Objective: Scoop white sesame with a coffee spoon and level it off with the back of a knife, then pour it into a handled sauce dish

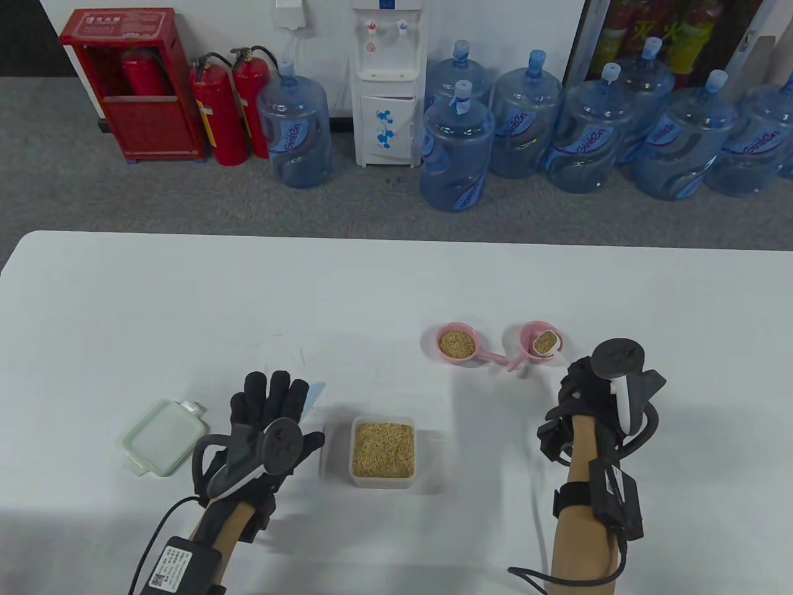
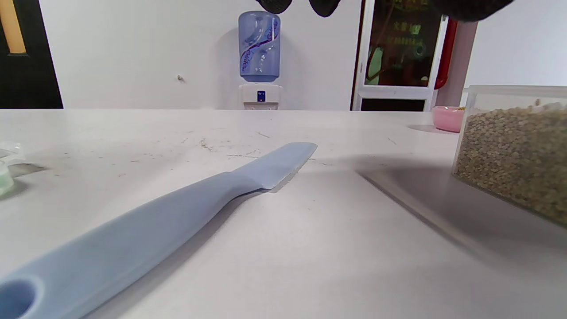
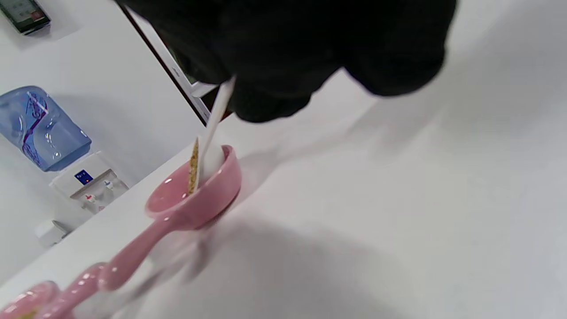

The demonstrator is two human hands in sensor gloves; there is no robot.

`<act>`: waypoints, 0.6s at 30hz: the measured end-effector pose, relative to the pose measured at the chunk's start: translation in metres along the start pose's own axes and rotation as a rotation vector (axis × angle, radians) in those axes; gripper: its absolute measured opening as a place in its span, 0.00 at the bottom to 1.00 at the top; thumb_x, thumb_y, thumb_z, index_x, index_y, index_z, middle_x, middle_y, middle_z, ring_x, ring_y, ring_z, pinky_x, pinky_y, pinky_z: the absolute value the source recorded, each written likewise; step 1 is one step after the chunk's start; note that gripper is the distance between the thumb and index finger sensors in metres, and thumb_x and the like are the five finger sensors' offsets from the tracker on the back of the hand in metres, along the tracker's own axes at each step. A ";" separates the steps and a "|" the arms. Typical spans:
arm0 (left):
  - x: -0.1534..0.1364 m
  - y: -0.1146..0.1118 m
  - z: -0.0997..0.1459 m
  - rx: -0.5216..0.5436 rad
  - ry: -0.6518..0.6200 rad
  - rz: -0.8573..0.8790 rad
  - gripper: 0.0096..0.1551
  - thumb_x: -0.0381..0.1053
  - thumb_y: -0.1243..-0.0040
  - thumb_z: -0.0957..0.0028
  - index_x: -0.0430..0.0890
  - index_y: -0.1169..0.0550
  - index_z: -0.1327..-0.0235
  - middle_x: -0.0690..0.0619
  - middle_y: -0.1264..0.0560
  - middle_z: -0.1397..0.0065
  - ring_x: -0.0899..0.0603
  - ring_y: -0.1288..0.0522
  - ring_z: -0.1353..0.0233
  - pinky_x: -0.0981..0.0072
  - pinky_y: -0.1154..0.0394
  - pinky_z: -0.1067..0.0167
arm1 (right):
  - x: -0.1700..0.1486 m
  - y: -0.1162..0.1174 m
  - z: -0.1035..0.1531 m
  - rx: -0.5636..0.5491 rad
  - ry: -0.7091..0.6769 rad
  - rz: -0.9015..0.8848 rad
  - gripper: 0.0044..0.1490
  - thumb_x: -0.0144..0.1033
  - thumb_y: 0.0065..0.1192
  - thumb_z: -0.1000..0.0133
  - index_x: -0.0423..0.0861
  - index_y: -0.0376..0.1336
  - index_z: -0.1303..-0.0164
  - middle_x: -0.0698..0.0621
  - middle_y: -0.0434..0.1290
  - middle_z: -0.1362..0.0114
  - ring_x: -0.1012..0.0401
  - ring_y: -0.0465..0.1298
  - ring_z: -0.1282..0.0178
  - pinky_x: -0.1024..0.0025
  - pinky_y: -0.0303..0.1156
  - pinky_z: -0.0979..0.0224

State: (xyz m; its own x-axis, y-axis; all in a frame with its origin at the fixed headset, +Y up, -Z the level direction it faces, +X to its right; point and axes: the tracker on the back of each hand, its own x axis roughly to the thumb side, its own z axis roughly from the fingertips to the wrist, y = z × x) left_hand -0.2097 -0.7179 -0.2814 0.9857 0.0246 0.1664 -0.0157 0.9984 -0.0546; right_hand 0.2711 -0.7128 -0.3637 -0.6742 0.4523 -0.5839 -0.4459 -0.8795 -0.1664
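Observation:
A clear tub of white sesame (image 1: pixel 383 450) stands at the table's front middle. Left of it my left hand (image 1: pixel 272 396) lies flat with straight fingers over a pale blue knife (image 2: pixel 199 208); only the blade tip (image 1: pixel 315 393) shows from above. The knife rests on the table. My right hand (image 1: pixel 579 378) pinches the handle of a white coffee spoon (image 3: pixel 208 146), whose bowl, filled with sesame (image 1: pixel 545 343), hangs tilted inside the right pink handled dish (image 1: pixel 528 334). A second pink dish (image 1: pixel 457 343) to its left is full of sesame.
A pale green tub lid (image 1: pixel 164 437) lies at the front left beside my left hand. The two dishes' handles (image 1: pixel 505 359) point toward each other. Water jugs, a dispenser and fire extinguishers stand on the floor beyond the table's far edge.

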 end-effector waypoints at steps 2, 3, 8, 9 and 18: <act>0.000 0.000 0.000 0.000 0.000 0.000 0.50 0.73 0.55 0.46 0.57 0.49 0.11 0.49 0.56 0.08 0.30 0.60 0.12 0.38 0.53 0.18 | 0.007 0.000 0.003 -0.052 -0.025 0.060 0.26 0.38 0.59 0.36 0.37 0.69 0.32 0.41 0.79 0.41 0.67 0.80 0.65 0.60 0.81 0.49; 0.000 0.000 0.000 0.001 0.000 0.000 0.50 0.73 0.55 0.46 0.56 0.49 0.11 0.49 0.56 0.08 0.30 0.60 0.12 0.38 0.53 0.18 | 0.010 0.000 0.004 -0.080 -0.043 0.094 0.26 0.38 0.60 0.36 0.38 0.69 0.32 0.41 0.79 0.40 0.67 0.80 0.64 0.60 0.81 0.48; 0.000 -0.001 -0.001 -0.010 0.000 -0.004 0.50 0.73 0.55 0.46 0.57 0.48 0.11 0.49 0.56 0.08 0.30 0.61 0.12 0.38 0.53 0.18 | 0.022 0.004 0.011 -0.141 -0.104 0.168 0.26 0.32 0.59 0.36 0.42 0.67 0.27 0.39 0.74 0.33 0.63 0.78 0.57 0.55 0.77 0.40; 0.000 -0.001 -0.001 -0.012 0.000 -0.005 0.50 0.73 0.55 0.46 0.57 0.48 0.11 0.49 0.56 0.08 0.30 0.61 0.12 0.38 0.53 0.18 | 0.024 0.005 0.013 -0.154 -0.117 0.194 0.27 0.32 0.58 0.36 0.42 0.66 0.26 0.39 0.74 0.32 0.62 0.78 0.55 0.54 0.77 0.38; 0.000 -0.002 -0.001 -0.020 -0.003 -0.012 0.50 0.73 0.55 0.46 0.57 0.48 0.11 0.49 0.56 0.08 0.30 0.61 0.12 0.38 0.53 0.18 | 0.032 0.005 0.023 -0.232 -0.195 0.320 0.27 0.29 0.59 0.37 0.43 0.65 0.25 0.39 0.68 0.25 0.58 0.75 0.43 0.49 0.71 0.28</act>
State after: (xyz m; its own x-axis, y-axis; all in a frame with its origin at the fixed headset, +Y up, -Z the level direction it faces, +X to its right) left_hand -0.2091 -0.7197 -0.2825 0.9854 0.0131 0.1699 -0.0009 0.9974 -0.0720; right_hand 0.2333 -0.6997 -0.3650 -0.8655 0.1512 -0.4775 -0.0673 -0.9798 -0.1882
